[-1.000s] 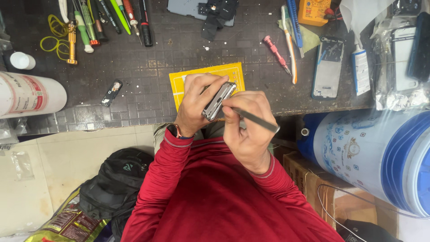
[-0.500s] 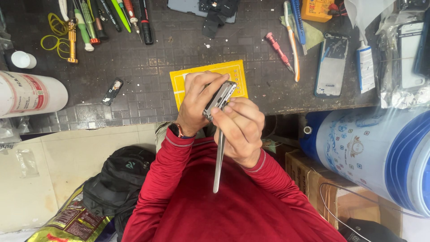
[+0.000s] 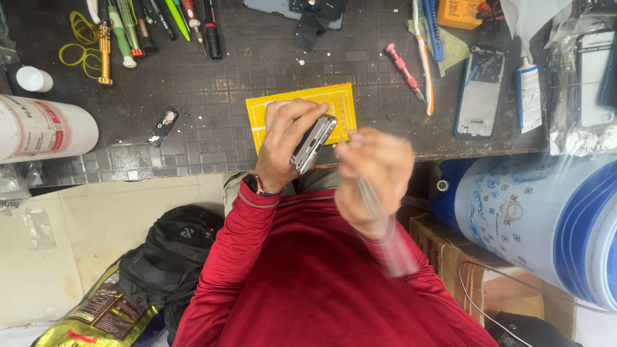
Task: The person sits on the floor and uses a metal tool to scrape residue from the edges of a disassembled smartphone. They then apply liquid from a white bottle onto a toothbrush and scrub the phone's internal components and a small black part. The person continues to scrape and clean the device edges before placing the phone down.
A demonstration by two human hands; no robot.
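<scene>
My left hand point(image 3: 283, 144), a band on its wrist, grips a small silvery phone point(image 3: 313, 142) edge-up above the near edge of the dark workbench point(image 3: 212, 122). A yellow mat point(image 3: 339, 103) lies on the bench just behind it. My right hand point(image 3: 374, 177) is blurred with motion, a short way right of the phone. It holds a thin long metal tool point(image 3: 385, 238) that points down toward my red sleeve. The tool's tip is too smeared to make out.
Screwdrivers and pens point(image 3: 148, 26) lie at the back left, and a white cylinder point(image 3: 42, 128) at the left edge. A red screwdriver point(image 3: 403, 69), a toothbrush point(image 3: 424, 51) and a phone panel point(image 3: 479, 90) lie to the right. A blue-white drum point(image 3: 533, 218), a cardboard box point(image 3: 463, 257) and a black backpack point(image 3: 170, 257) stand below.
The thin tool swung from pointing right to pointing down toward my chest. My right hand has drawn a little away from the phone and blurs now. The left hand holds steady.
</scene>
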